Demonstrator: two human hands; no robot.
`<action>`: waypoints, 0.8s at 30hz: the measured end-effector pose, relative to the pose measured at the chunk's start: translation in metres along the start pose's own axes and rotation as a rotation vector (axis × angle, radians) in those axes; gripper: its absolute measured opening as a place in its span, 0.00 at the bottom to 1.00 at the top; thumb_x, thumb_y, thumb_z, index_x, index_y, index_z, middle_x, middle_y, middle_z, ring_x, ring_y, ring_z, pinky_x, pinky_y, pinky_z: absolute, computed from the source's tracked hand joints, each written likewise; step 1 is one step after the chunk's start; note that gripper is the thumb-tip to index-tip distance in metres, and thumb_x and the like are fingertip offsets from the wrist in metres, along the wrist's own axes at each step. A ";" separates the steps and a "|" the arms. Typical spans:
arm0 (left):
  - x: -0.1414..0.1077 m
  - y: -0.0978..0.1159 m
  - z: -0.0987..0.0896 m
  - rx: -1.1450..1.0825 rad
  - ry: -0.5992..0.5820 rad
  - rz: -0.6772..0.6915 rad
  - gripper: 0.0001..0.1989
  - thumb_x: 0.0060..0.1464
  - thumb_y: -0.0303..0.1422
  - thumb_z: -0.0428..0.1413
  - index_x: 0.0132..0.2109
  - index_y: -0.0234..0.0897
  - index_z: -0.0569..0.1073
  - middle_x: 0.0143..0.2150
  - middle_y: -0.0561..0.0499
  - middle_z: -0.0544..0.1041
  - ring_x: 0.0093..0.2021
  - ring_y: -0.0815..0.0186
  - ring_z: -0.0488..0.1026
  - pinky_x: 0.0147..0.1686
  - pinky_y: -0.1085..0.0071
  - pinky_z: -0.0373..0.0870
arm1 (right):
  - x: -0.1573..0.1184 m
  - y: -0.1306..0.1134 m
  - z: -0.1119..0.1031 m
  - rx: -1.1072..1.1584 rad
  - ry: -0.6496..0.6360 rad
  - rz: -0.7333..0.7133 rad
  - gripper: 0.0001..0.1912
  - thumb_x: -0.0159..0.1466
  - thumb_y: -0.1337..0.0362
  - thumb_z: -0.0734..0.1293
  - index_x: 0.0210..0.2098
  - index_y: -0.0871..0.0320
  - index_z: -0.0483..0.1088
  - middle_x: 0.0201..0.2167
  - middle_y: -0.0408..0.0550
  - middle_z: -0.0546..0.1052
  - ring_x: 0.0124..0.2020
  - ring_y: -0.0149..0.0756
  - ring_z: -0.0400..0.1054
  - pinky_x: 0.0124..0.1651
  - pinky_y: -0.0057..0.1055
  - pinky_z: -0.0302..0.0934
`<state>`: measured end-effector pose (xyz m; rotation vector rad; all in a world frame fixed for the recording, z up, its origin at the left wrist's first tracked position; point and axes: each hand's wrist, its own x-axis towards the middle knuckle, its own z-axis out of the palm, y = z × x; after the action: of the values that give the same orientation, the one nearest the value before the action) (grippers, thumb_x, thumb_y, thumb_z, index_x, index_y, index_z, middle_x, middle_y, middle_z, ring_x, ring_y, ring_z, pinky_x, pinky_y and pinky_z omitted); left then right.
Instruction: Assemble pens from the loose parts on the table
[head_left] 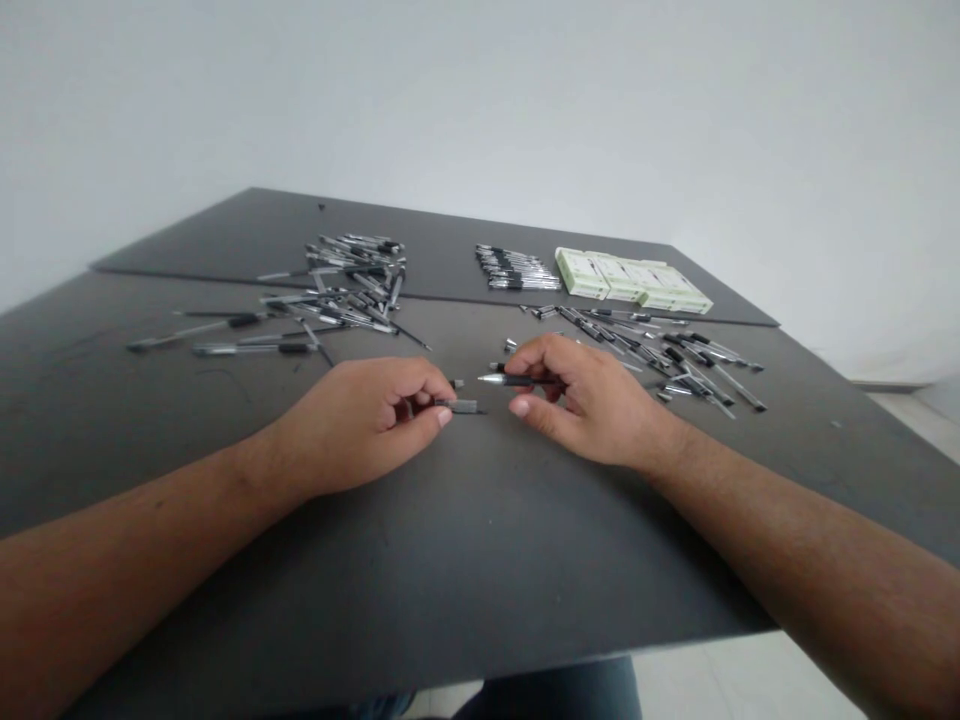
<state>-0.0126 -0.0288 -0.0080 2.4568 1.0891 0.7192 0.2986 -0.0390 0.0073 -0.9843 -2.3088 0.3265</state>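
Near the middle of the dark table, my left hand (pixel 379 415) pinches a small grey pen part (pixel 463 407) between thumb and finger, with a thin dark tip pointing right. Facing it, my right hand (pixel 589 400) holds a black pen piece (pixel 517 380) whose silver cone points left. The two held pieces are apart. A small dark part shows just behind each hand's fingertips; whether these are held or lie on the table, I cannot tell.
Loose pens and parts (pixel 349 290) lie behind my left hand, more parts (pixel 675 360) behind my right. Farther back are a row of pens (pixel 517 270) and green-white boxes (pixel 626 280). A pale wall (pixel 480 110) stands behind the table (pixel 450 570).
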 end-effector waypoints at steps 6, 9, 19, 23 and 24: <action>0.001 0.000 -0.001 -0.001 0.071 -0.089 0.13 0.67 0.45 0.59 0.45 0.45 0.85 0.36 0.51 0.86 0.35 0.59 0.83 0.38 0.64 0.75 | 0.001 0.013 -0.005 -0.135 0.079 0.009 0.10 0.83 0.55 0.67 0.51 0.52 0.78 0.44 0.51 0.88 0.42 0.45 0.80 0.48 0.38 0.71; 0.001 0.001 -0.001 -0.003 0.104 -0.115 0.12 0.67 0.45 0.60 0.45 0.45 0.84 0.36 0.51 0.86 0.36 0.59 0.83 0.39 0.64 0.76 | 0.001 0.013 -0.007 -0.181 0.056 0.017 0.08 0.80 0.58 0.69 0.49 0.52 0.80 0.43 0.50 0.88 0.42 0.45 0.80 0.48 0.37 0.71; 0.001 0.002 -0.001 -0.016 0.127 -0.128 0.10 0.68 0.43 0.61 0.46 0.46 0.84 0.37 0.52 0.87 0.36 0.60 0.82 0.38 0.64 0.76 | 0.001 0.010 -0.008 -0.199 -0.014 -0.003 0.06 0.77 0.60 0.71 0.48 0.52 0.82 0.41 0.48 0.89 0.40 0.44 0.81 0.46 0.37 0.69; 0.002 0.002 -0.002 -0.001 0.114 -0.130 0.11 0.67 0.44 0.61 0.46 0.45 0.85 0.37 0.51 0.87 0.36 0.61 0.82 0.38 0.65 0.76 | 0.000 0.009 -0.007 -0.193 -0.022 -0.018 0.07 0.77 0.60 0.71 0.49 0.53 0.83 0.42 0.49 0.90 0.40 0.44 0.82 0.47 0.37 0.69; 0.003 0.003 -0.002 0.003 0.109 -0.133 0.12 0.67 0.44 0.61 0.46 0.44 0.85 0.37 0.51 0.87 0.36 0.61 0.82 0.39 0.65 0.76 | 0.000 0.009 -0.006 -0.195 -0.024 -0.023 0.08 0.77 0.60 0.71 0.49 0.53 0.83 0.42 0.49 0.90 0.40 0.44 0.82 0.47 0.38 0.69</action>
<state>-0.0103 -0.0284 -0.0042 2.3445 1.2813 0.8172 0.3075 -0.0325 0.0084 -1.0517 -2.4062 0.1053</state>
